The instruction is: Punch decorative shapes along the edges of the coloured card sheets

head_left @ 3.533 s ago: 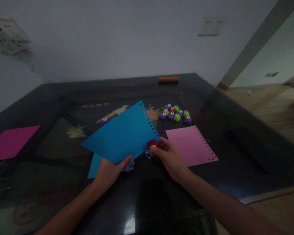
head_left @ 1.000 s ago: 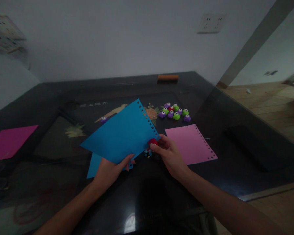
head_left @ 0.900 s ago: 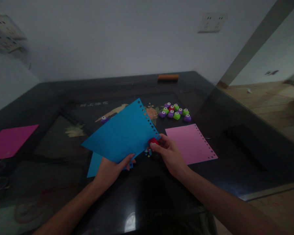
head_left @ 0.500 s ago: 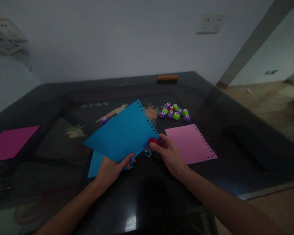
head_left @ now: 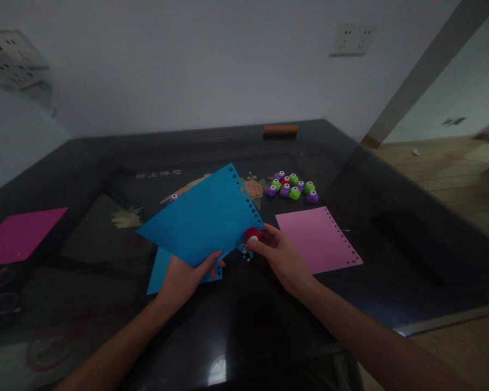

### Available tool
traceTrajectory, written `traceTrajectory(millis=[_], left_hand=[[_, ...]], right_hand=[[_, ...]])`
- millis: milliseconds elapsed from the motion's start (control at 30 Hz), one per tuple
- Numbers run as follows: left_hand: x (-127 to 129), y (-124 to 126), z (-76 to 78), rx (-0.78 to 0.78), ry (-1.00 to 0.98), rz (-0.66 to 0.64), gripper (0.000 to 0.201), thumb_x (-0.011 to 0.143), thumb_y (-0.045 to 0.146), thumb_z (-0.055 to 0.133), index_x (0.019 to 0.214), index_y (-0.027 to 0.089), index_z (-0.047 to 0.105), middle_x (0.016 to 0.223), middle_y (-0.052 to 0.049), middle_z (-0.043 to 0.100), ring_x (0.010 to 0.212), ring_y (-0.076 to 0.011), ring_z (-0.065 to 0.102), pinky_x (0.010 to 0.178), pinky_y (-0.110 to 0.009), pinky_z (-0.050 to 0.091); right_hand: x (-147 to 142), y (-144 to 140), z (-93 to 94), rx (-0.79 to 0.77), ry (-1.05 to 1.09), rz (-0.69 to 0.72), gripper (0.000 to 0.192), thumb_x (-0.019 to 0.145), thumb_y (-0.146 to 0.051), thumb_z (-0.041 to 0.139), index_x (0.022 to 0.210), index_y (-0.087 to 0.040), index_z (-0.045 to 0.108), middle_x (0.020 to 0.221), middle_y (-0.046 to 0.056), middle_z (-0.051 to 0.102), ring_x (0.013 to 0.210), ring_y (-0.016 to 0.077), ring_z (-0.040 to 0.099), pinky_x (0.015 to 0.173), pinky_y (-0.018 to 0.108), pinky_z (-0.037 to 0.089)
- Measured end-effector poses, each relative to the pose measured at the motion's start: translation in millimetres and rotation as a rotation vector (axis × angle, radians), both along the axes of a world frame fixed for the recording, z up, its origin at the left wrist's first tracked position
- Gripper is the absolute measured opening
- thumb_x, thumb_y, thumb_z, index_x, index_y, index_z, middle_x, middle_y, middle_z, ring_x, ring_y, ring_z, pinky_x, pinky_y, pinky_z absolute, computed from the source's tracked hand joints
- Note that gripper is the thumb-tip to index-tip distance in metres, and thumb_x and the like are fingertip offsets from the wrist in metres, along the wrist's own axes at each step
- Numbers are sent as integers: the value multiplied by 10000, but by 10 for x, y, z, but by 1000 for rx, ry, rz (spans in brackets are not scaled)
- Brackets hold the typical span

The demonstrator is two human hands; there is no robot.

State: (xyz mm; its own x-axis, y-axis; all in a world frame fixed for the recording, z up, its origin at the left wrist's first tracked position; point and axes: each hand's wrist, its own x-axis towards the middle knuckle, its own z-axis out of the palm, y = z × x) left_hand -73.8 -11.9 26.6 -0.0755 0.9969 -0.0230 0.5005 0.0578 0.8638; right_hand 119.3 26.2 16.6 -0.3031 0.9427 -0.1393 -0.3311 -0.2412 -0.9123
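A blue sheet of paper (head_left: 204,217) is held tilted above the table, with a row of small punched shapes along its right edge. My left hand (head_left: 187,277) pinches its lower edge, thumb on top. In my right hand (head_left: 279,250) is a small red craft punch (head_left: 252,234), placed at the sheet's lower right corner, with my thumb on its pale button. Small blue cut-out bits (head_left: 245,251) show just below the punch. Another blue sheet (head_left: 158,271) lies under my left hand, partly hidden.
A pink sheet (head_left: 315,239) with punched edges lies to the right. Several purple, green and red punches (head_left: 289,185) are grouped behind it. A magenta sheet (head_left: 22,233) and scissors (head_left: 0,301) are at the left. A brown roll (head_left: 281,130) is at the back; a dark flat object (head_left: 407,241) lies right.
The red punch has shifted slightly left and turned, so its pale button shows under my thumb. The blue sheet stays nearly in place in my left hand.
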Motion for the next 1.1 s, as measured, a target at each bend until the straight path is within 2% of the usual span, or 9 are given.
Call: traceTrajectory(millis=[300, 800, 1100], left_hand=[[9, 6, 47, 11, -37, 3, 338, 758, 430, 584, 495, 222, 537, 509, -16, 664, 562, -216, 657, 782, -402, 540], [-6, -12, 17, 25, 18, -9, 364, 758, 421, 590, 458, 220, 544, 523, -11, 667, 571, -204, 660, 796, -382, 531], [-20, -10, 0, 39, 62, -23, 373, 762, 433, 586, 458, 220, 548, 520, 0, 669, 553, -194, 652, 776, -355, 535]], right_hand=[[4, -1, 3, -9, 14, 30, 283, 674, -338, 761, 922, -235, 673, 936, 11, 685, 867, 170, 605, 842, 327, 461], [11, -19, 49, 9, 1, 10, 246, 663, -323, 768, 872, -234, 674, 849, -6, 668, 799, 155, 592, 802, 315, 456], [19, -24, 49, -14, -9, 6, 290, 641, -308, 785, 890, -218, 666, 873, 1, 676, 821, 155, 599, 791, 304, 459]])
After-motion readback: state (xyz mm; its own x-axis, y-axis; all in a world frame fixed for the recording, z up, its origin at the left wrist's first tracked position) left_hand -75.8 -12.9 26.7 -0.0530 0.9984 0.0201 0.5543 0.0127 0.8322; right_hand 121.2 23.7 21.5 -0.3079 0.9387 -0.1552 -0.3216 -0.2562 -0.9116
